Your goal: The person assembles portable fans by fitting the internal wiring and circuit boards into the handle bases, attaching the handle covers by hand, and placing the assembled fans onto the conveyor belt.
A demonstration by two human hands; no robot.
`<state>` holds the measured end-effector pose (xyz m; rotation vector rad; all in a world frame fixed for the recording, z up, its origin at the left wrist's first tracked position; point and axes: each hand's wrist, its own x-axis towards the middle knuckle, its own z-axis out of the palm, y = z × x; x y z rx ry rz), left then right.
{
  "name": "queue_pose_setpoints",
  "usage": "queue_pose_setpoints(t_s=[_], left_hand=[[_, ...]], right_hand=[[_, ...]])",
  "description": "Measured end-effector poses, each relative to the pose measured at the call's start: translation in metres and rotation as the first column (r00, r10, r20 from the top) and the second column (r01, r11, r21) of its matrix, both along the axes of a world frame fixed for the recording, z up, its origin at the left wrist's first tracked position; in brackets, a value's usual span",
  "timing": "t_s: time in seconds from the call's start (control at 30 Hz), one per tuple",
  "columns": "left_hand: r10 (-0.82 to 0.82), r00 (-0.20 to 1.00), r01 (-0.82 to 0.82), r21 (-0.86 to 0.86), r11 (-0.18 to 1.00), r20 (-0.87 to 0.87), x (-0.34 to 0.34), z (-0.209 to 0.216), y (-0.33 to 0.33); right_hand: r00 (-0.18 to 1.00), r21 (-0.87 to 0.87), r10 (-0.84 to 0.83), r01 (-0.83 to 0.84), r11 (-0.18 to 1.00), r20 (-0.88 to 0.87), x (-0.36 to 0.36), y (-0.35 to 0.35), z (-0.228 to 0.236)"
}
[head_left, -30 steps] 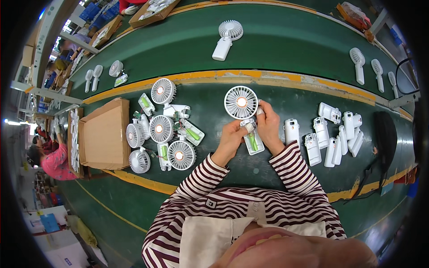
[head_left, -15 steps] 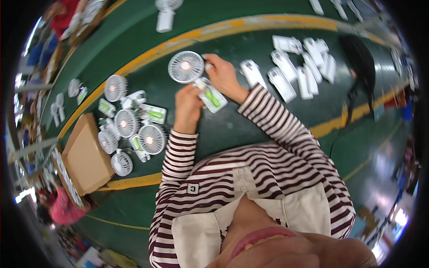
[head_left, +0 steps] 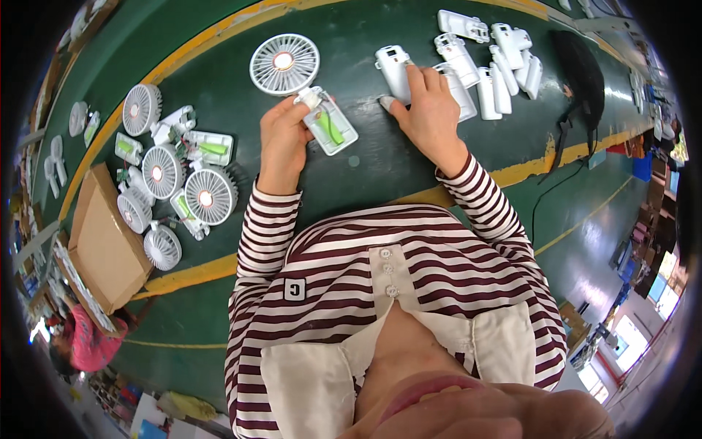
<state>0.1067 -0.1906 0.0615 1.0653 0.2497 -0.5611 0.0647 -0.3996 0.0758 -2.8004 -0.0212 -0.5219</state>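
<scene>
Green bench [head_left: 384, 172], fan [head_left: 311, 96] aslant (head [head_left: 284, 64] far-left)

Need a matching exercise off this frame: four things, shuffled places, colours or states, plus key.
Things:
1. left hand
2. cardboard box
3. right hand
4. shirt

Places, colours, states:
A. fingers at a white cover
B. maroon and white stripes
C. holds a fan by its open handle
D. brown, beside a group of fans

Pairs: 1-C, 2-D, 3-A, 4-B
</scene>
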Motion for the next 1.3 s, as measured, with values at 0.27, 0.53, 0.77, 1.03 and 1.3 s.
queue_pose_setpoints(t_s=[0.27,0.53,0.77,1.03,1.3], left_hand=[[0.015,0.998,-0.016,-0.026,1.000,-0.067,-0.019,0.002,-0.003],[0.031,0.997,-0.038,-0.085,0.996,-0.074,-0.021,-0.001,-0.001],[0.066,0.988,-0.092,-0.187,0.978,-0.137,-0.022,0.000,0.001],[0.059,0.988,-0.091,-0.226,0.970,-0.143,-0.022,0.004,0.003],[0.059,0.989,-0.087,-0.210,0.974,-0.135,-0.023,0.005,0.004]], right_hand=[[0.992,-0.041,0.071,-0.075,0.996,-0.100,-0.002,-0.006,-0.005],[0.986,-0.132,0.058,-0.079,0.988,-0.155,-0.002,-0.006,0.002],[0.941,0.354,0.150,-0.035,0.934,-0.303,-0.007,0.019,0.039],[0.872,0.273,0.365,-0.283,0.920,-0.326,-0.007,0.055,0.059],[0.852,0.157,0.399,-0.366,0.917,-0.340,-0.001,0.070,0.055]])
